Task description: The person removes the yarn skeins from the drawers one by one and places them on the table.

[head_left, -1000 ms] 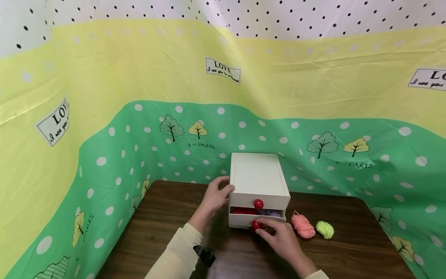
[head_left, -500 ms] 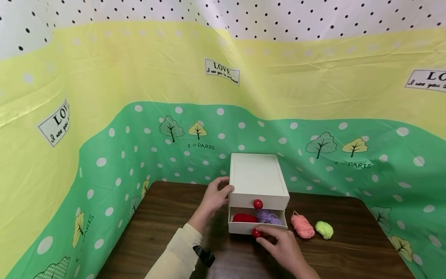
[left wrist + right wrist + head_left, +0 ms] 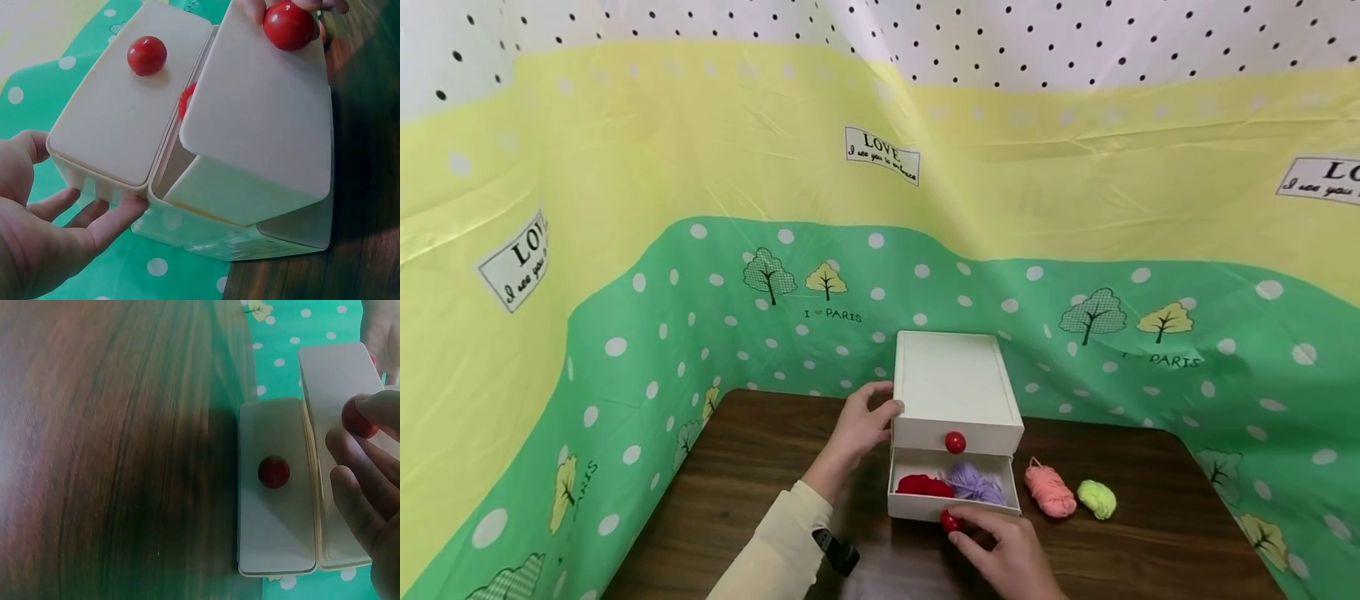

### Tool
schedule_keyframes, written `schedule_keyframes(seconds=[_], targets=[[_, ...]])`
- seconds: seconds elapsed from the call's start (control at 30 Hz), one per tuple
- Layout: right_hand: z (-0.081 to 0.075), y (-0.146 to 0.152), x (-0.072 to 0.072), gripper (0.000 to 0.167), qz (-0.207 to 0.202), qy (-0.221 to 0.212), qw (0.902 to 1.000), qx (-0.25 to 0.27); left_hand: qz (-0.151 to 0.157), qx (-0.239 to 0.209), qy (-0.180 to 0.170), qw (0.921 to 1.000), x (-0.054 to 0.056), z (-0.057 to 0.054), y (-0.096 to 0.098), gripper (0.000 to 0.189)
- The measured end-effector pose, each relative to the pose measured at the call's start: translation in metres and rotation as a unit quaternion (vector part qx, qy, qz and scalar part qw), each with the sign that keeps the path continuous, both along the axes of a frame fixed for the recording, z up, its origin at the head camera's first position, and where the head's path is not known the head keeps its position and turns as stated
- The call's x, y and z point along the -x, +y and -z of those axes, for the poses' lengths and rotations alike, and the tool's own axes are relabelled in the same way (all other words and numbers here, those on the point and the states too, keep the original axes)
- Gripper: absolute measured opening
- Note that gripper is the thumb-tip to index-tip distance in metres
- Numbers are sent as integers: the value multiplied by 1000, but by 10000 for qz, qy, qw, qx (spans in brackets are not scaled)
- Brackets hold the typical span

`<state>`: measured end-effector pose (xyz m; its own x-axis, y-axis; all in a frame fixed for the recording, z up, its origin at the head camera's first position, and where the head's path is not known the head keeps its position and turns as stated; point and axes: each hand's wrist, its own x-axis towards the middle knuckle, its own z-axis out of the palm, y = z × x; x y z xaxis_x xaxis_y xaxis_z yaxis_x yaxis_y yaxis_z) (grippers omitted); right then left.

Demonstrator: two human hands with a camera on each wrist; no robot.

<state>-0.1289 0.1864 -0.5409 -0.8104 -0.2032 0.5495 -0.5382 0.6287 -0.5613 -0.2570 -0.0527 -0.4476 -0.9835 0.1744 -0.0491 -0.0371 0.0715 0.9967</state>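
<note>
A small white two-drawer cabinet (image 3: 953, 375) stands on the wooden table, its lower drawer (image 3: 917, 506) pulled out. Inside lie a red yarn bundle (image 3: 925, 485) and a purple yarn bundle (image 3: 976, 483). My right hand (image 3: 1003, 550) pinches the lower drawer's red round knob (image 3: 359, 417) between thumb and fingers. The upper drawer (image 3: 125, 106) stays closed, with its own red knob (image 3: 955, 442). My left hand (image 3: 862, 421) rests against the cabinet's left side, fingers extended along it and thumb at the front upper corner.
Right of the cabinet, a coral yarn bundle (image 3: 1049, 490) and a smaller neon yellow yarn ball (image 3: 1097, 499) lie on the dark wooden table (image 3: 760, 467). A patterned green and yellow cloth (image 3: 820, 350) hangs behind and to the left.
My right hand has drawn the lower drawer out toward me from a narrow gap, bringing the red and purple yarn into fuller view. My left hand stays at the cabinet's side.
</note>
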Motion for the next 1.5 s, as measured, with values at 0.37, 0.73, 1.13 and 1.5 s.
schedule_keyframes(seconds=[0.37, 0.73, 1.13, 1.5], targets=[[0, 2, -13, 45, -239, 583, 9978, -193, -32, 64, 106, 9999, 1, 1, 0, 51], [3, 4, -26, 46, -430, 527, 9976, -158, 30, 41, 96, 9999, 0, 3, 1, 52], [8, 7, -31, 45, -594, 530, 9967, -138, 14, 20, 135, 9999, -1, 1, 0, 52], [-21, 12, -39, 24, -351, 26, 9987, -375, 8, 26, 129, 9999, -1, 1, 0, 51]])
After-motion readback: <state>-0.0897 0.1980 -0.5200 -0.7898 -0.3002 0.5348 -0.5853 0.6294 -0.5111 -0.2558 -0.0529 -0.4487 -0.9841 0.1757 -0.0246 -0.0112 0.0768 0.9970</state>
